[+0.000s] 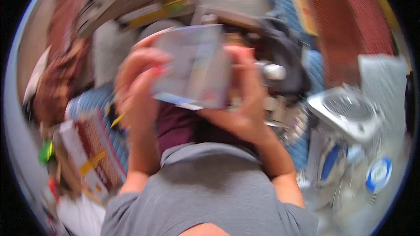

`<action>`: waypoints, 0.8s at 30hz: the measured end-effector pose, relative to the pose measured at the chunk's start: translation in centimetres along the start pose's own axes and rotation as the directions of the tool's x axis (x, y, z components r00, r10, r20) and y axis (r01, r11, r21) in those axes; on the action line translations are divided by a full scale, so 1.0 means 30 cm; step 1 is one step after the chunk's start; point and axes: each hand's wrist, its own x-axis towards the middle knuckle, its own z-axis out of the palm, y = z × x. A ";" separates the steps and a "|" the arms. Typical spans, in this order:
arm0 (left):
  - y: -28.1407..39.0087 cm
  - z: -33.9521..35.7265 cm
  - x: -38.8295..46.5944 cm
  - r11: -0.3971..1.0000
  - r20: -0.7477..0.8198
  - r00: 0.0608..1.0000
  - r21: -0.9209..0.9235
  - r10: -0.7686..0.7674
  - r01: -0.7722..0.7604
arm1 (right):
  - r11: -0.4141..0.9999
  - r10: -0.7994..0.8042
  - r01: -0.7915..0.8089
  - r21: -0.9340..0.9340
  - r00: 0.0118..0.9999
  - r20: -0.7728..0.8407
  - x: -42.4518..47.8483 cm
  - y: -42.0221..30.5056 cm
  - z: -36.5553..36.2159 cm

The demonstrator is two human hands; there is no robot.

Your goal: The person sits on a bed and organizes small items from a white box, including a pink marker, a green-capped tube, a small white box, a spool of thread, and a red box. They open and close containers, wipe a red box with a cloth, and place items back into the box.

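A box-shaped thing with a glossy, see-through wrapping is held up above the lap, blurred by motion. On its left side my left hand grips it, the fingertips bent onto its near face. My right hand holds the right side and lower edge, with the thumb low and the fingers partly behind it. A small red mark shows at the lower right of the box. Behind my right hand lies a white round object on dark grey cloth.
Blue quilted padding extends on both sides. At the right stands a white appliance with a round grille, near clear plastic wrapping. A flat carton with yellow tape lies at the left. Boxes and clutter lie ahead.
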 end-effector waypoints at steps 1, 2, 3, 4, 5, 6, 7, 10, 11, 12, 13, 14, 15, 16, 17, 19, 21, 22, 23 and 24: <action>-0.009 0.012 -0.002 0.998 0.031 0.998 0.011 0.058 -0.059 | 0.999 0.011 -0.010 0.047 1.000 -0.020 0.001 0.007 0.009; -0.021 0.011 -0.011 0.980 0.014 1.000 -0.198 -0.016 0.018 | 0.995 0.022 -0.018 0.100 0.999 -0.037 0.003 0.008 0.015; -0.005 0.027 -0.005 0.949 0.045 0.997 -0.308 -0.055 0.067 | 0.978 0.131 -0.115 0.174 0.988 -0.083 0.007 -0.026 0.030; 0.003 0.027 -0.006 0.918 0.082 0.994 -0.382 -0.078 0.104 | 0.987 0.113 -0.096 0.132 0.985 -0.132 -0.006 -0.043 0.032; -0.013 0.023 -0.014 0.879 0.098 0.987 -0.450 -0.124 0.155 | 0.994 0.090 -0.075 0.083 0.977 -0.192 -0.007 -0.034 0.036; -0.041 0.008 -0.009 0.904 0.111 0.991 -0.410 -0.080 0.119 | 0.985 0.139 -0.117 0.128 0.975 -0.175 -0.010 -0.025 0.032; -0.068 0.024 -0.015 0.871 0.156 0.987 -0.477 -0.046 0.116 | 0.978 0.179 -0.154 0.144 0.967 -0.184 -0.016 -0.024 0.016; -0.081 0.036 -0.012 0.963 0.189 0.982 -0.263 -0.010 0.060 | 0.972 0.214 -0.196 0.126 0.965 -0.151 0.000 -0.042 0.033; -0.065 0.015 -0.018 0.983 0.193 0.981 -0.171 -0.031 0.065 | 0.967 0.250 -0.237 0.095 0.955 -0.158 0.009 -0.055 0.045; -0.063 0.005 -0.019 0.985 0.200 0.978 -0.147 -0.058 0.088 | 0.969 0.235 -0.230 0.087 0.970 -0.059 0.038 -0.067 0.045; -0.066 -0.018 -0.035 0.977 0.196 0.973 -0.150 -0.120 0.151 | 0.969 0.217 -0.217 0.118 0.976 0.010 0.036 -0.075 0.047; -0.083 -0.030 -0.052 0.957 0.213 0.958 -0.180 -0.190 0.230 | 0.968 0.197 -0.206 0.142 0.978 0.072 0.037 -0.079 0.048; -0.095 -0.058 -0.076 0.935 0.198 0.946 -0.196 -0.257 0.295 | 0.964 0.175 -0.199 0.176 0.974 0.142 0.040 -0.085 0.050; -0.120 -0.098 -0.100 0.915 0.161 0.936 -0.216 -0.312 0.342 | 0.972 0.132 -0.163 0.167 0.974 0.184 0.059 -0.075 0.053; -0.149 -0.146 -0.144 0.913 0.096 0.939 -0.219 -0.329 0.343 | 0.990 0.040 -0.064 0.129 0.983 0.181 0.058 -0.063 0.055; -0.227 -0.247 -0.198 0.927 -0.041 0.961 -0.277 -0.273 0.252 | 0.977 -0.209 0.212 -0.011 0.970 0.123 0.048 -0.031 0.037; -0.296 -0.306 -0.191 0.933 -0.189 0.965 -0.343 -0.182 0.109 | 0.970 -0.237 0.240 -0.022 0.966 0.105 -0.003 -0.054 0.001; -0.305 -0.312 -0.170 0.929 -0.237 0.959 -0.364 -0.156 0.061 | 0.980 -0.157 0.144 0.137 0.984 0.085 -0.038 -0.049 0.003; -0.302 -0.316 -0.149 0.923 -0.233 0.960 -0.379 -0.158 0.060 | 0.981 -0.103 0.079 0.176 0.986 0.132 -0.065 -0.056 -0.026; -0.295 -0.311 -0.132 0.939 -0.254 0.957 -0.340 -0.138 0.045 | 0.977 -0.097 0.078 0.200 0.991 0.088 -0.102 -0.044 -0.025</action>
